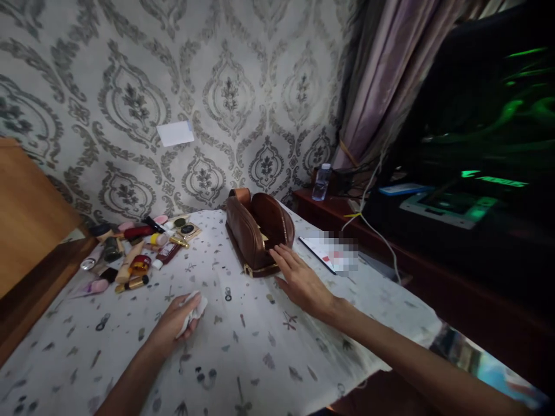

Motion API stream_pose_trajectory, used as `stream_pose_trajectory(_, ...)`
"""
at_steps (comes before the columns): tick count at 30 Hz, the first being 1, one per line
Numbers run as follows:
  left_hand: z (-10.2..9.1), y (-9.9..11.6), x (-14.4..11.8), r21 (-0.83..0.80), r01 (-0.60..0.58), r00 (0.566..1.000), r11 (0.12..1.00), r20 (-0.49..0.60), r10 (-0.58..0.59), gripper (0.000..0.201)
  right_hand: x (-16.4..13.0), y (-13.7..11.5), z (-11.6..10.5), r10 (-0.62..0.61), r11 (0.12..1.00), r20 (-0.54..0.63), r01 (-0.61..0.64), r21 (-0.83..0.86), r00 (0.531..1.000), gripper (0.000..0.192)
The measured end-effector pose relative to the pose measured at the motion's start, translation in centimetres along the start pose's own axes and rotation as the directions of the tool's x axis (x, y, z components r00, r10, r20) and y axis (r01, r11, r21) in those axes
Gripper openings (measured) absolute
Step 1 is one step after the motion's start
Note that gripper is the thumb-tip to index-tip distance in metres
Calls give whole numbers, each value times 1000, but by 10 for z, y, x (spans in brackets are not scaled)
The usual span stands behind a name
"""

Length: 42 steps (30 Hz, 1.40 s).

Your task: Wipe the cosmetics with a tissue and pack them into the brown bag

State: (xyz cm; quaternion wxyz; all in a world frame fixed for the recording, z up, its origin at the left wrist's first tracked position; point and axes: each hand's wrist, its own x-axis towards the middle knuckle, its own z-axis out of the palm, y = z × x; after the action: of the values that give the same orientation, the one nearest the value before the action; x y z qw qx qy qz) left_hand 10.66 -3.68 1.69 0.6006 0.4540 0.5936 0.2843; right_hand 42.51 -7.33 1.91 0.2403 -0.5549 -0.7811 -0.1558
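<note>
A brown leather toiletry bag [248,238] stands unzipped on the patterned tablecloth [243,346], its inside partly in shadow. My right hand [301,283] is at the bag's near right side, fingers outstretched, with the fingertips at its opening edge. Whether they press on the leather is hard to tell. Lower left of the bag, my left hand [176,323] is closed around a crumpled white tissue [193,312]. Cosmetics lie in a loose group at the left, among them an amber jar [141,264], a maroon tube [167,253] and a gold-capped tube [132,284].
Right of the bag lies a flat tablet-like item [323,254], partly blurred out. A clear bottle [321,184] stands on the dark red ledge [303,203] near a white cable [388,242]. A wooden panel [34,214] borders the left; a black computer case [477,133] fills the right.
</note>
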Motion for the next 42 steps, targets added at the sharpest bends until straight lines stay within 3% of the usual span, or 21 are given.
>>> stream_pose_trajectory(3,1,-1,3,-46,-25,1000,999,-17,24,70,3,-4,5,19,1000,-87,-19,5,996,48)
stream_pose_trajectory(12,0,-3,11,-180,-196,952,964,201,231,67,19,-5,17,-23,998,-314,5,-58,949,39)
stream_pose_trajectory(16,-2,-5,14,-254,-203,943,946,211,258,70,33,-22,13,-57,998,-394,50,-26,917,37)
stream_pose_trajectory(19,-3,-3,13,-273,-171,950,947,209,232,68,42,-48,12,-65,985,-429,127,118,901,31)
stream_pose_trajectory(23,-2,0,11,-262,-137,962,955,195,191,56,55,-93,29,-27,859,-293,172,482,956,24)
stream_pose_trajectory(26,-2,0,12,-260,-161,969,952,143,203,45,69,-127,54,117,646,-24,-58,761,993,27)
stream_pose_trajectory(29,-8,3,17,-243,-250,966,937,-1,257,35,81,-152,79,227,361,239,-310,880,944,30)
stream_pose_trajectory(31,-20,12,24,-94,-340,935,936,-142,325,29,82,-163,89,227,274,294,-350,896,929,28)
stream_pose_trajectory(34,-50,41,42,304,-379,848,874,-264,459,27,75,-171,94,189,322,293,-341,883,937,25)
stream_pose_trajectory(39,-104,97,98,608,-240,775,757,-349,527,23,66,-174,86,116,399,309,-329,856,944,22)
stream_pose_trajectory(42,-119,114,132,727,-84,765,681,-392,512,29,67,-173,85,112,408,308,-326,852,945,22)
